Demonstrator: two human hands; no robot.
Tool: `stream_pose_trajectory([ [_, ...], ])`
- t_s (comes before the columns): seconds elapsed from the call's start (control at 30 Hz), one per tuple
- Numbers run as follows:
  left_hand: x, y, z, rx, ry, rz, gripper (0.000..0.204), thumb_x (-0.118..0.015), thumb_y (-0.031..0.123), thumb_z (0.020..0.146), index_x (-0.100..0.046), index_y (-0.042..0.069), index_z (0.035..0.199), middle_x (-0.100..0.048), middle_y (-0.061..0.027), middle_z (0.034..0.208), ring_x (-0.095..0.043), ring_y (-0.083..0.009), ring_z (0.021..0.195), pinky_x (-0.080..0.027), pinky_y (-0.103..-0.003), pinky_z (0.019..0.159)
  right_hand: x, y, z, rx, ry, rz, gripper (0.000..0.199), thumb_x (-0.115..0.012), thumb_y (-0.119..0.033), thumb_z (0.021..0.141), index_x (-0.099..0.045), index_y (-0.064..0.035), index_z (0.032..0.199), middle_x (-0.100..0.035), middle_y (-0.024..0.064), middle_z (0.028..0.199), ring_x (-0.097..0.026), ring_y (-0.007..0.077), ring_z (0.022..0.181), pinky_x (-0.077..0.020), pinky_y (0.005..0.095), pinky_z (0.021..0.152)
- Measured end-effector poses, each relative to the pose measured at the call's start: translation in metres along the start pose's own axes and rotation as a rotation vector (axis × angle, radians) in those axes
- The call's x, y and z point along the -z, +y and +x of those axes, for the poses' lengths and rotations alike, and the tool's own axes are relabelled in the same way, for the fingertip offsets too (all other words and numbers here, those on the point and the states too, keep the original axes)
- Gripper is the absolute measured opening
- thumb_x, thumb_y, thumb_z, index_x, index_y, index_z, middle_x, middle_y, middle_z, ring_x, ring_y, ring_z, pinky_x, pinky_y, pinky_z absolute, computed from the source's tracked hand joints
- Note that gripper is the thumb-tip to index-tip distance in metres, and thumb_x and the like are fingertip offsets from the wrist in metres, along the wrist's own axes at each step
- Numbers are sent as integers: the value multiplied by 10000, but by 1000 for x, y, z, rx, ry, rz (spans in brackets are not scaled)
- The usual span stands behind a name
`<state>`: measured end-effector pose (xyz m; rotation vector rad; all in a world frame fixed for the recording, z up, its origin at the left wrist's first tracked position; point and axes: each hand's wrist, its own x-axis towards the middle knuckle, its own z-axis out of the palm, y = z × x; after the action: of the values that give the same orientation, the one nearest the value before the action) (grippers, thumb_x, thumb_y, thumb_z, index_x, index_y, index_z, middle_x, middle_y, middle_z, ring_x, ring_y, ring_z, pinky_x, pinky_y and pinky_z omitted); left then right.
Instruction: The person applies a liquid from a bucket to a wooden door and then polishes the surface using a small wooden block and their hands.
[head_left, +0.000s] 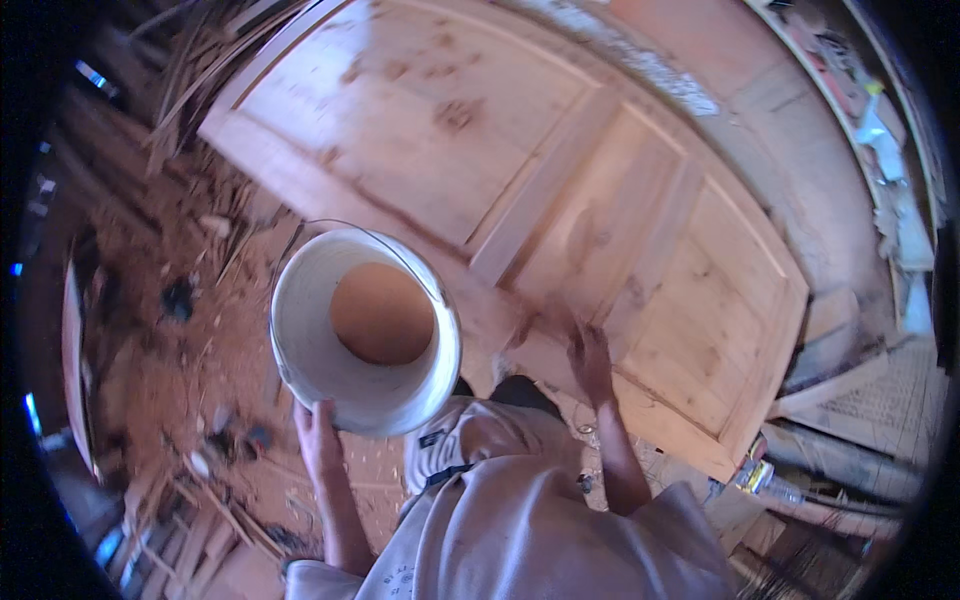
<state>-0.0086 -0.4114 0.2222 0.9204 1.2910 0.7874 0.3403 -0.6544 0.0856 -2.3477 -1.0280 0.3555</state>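
By the near edge of the wooden door [705,320], the left hand [320,435] grips a white bucket [300,330] of brown stuff [383,312], I can't tell if the blurry right hand [590,357] has its fingers together, and with smudges [460,115] mostly far left, the job looks just partly done.

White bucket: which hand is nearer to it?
Left. The left hand holds the white bucket at its near edge; the right hand is apart from it, off to its right, at the wooden panel.
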Motion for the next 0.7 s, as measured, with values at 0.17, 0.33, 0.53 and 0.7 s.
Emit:
stream_pose_trajectory([
  [0.17,38,-124,-77,58,331,-105,427,-505,63,823,-467,-28,1239,-551,-85,1109,-517,-172,999,-414,-305,887,-28,11,21,155,-125,13,451,-584,-98,861,-469,-8,1287,-520,194,1074,-554,350,988,-482,415,805],
  [0.33,-3,-186,-106,142,342,-34,402,-504,141,864,-454,41,1250,-565,-103,1098,-617,-189,860,-572,-306,612,-38,24,27,203,-131,-20,448,-574,-127,857,-476,18,1270,-510,214,1064,-509,368,999,-463,449,847],
  [0.53,-14,-284,-96,249,253,-13,384,-519,146,857,-454,-18,1198,-549,-146,1096,-606,-244,926,-587,-399,684,-41,15,34,285,-183,22,450,-580,-100,850,-488,41,1268,-513,207,1056,-497,353,1000,-438,424,874],
  [0.7,-34,-305,-99,361,247,-9,386,-555,180,829,-483,-34,1142,-558,-130,1021,-578,-233,885,-561,-429,712,-40,22,38,314,-175,70,451,-614,-73,821,-506,41,1244,-514,192,1040,-502,348,985,-433,429,871],
])
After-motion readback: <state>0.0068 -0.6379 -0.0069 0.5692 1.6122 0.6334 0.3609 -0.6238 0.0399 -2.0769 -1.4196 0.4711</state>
